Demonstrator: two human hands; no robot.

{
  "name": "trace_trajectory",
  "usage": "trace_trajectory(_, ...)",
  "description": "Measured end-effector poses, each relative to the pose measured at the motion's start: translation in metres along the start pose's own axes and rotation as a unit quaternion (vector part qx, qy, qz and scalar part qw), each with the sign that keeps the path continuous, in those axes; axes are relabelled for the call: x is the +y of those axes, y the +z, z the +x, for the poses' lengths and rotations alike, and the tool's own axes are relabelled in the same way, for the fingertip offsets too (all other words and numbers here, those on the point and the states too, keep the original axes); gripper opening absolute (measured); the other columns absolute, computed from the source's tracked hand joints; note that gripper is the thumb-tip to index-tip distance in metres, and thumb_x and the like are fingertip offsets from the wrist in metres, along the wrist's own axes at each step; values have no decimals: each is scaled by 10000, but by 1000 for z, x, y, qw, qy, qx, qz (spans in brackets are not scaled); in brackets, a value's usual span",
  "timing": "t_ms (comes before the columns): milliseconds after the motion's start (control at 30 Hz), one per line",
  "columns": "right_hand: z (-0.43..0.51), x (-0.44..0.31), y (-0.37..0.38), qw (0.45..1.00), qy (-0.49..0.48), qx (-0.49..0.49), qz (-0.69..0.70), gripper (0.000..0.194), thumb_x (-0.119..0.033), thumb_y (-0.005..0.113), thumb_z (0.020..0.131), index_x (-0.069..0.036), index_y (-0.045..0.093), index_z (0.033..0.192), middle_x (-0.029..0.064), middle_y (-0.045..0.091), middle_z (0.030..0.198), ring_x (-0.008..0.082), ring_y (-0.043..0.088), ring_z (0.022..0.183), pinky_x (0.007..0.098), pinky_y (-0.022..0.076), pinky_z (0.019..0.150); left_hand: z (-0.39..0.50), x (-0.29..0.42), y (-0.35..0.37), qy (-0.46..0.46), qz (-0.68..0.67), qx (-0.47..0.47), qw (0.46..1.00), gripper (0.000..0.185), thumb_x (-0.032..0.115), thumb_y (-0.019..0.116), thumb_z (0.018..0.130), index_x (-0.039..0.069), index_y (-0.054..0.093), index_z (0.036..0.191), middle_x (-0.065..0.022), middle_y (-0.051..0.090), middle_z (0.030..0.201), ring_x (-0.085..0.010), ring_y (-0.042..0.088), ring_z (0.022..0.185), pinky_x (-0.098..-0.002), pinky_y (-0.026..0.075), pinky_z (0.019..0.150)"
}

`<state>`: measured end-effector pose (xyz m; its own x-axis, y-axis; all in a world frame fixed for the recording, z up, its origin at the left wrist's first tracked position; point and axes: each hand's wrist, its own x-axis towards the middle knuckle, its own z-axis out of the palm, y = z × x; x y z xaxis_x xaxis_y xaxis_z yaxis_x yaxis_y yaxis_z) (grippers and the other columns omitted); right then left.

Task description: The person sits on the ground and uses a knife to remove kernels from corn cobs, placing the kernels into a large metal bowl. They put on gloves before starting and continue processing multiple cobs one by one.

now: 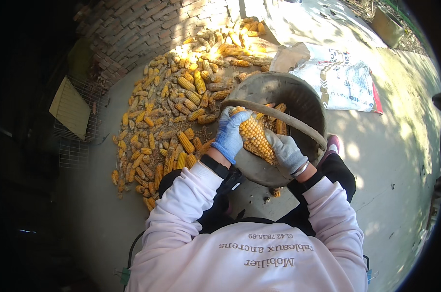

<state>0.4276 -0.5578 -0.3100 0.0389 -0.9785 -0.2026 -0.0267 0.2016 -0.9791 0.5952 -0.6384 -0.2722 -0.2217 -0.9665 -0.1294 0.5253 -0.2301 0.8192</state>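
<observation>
My left hand (228, 134), in a blue-coated glove, grips the upper end of a yellow ear of corn (256, 134). On the ear's lower right side is my right hand (287, 150), in a pale grey glove, with its thumb and fingers closed against it. The ear is held slanting over a round, deep basket (311, 95) between my legs. Its curved handle (291, 119) arches just beyond my hands. More corn ears (281, 126) lie inside the basket, partly hidden by the handle and my hands.
A large heap of husked corn ears (186, 98) spreads over the concrete to the left and ahead, along a brick wall (144, 33). A printed white sack (337, 82) lies beyond the basket at right. A wire cage (76, 118) stands at far left.
</observation>
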Motion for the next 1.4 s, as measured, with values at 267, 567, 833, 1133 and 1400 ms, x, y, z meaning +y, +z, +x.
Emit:
trace_trajectory(267,32,28,27,996,14,71,57,577,-482,477,957,67,636,1034,144,660,872,188,588,829,315,464,787,4,-7,12,44,60,72,995,354,38,687,790,41,482,1079,-71,560,977,-163,601,846,-300,524,796)
trace_trajectory(567,69,53,49,970,108,118,185,635,-506,483,940,109,609,1035,153,665,957,200,606,860,302,467,813,13,-15,8,70,118,72,988,389,36,693,805,35,456,1114,-57,522,1034,-117,558,896,-255,496,821)
trace_trajectory(833,82,44,51,870,197,167,419,672,-560,487,913,85,580,1077,144,655,910,190,643,816,303,520,705,14,-36,9,49,184,55,980,457,118,754,769,-5,474,1109,-74,573,1002,-129,575,867,-277,508,811)
trace_trajectory(1133,96,81,30,929,-53,155,-331,318,-234,425,983,25,606,1014,147,645,910,231,620,838,344,481,750,14,-49,22,-22,146,56,987,409,53,677,824,-33,455,1156,-92,566,1051,-145,573,918,-263,500,828)
trace_trajectory(1400,110,97,21,966,-24,144,212,286,-237,419,1003,-17,529,1149,91,623,994,193,595,903,310,491,811,9,-47,33,-18,113,38,993,410,55,675,832,-26,453,1168,-92,561,1054,-155,577,955,-264,491,853)
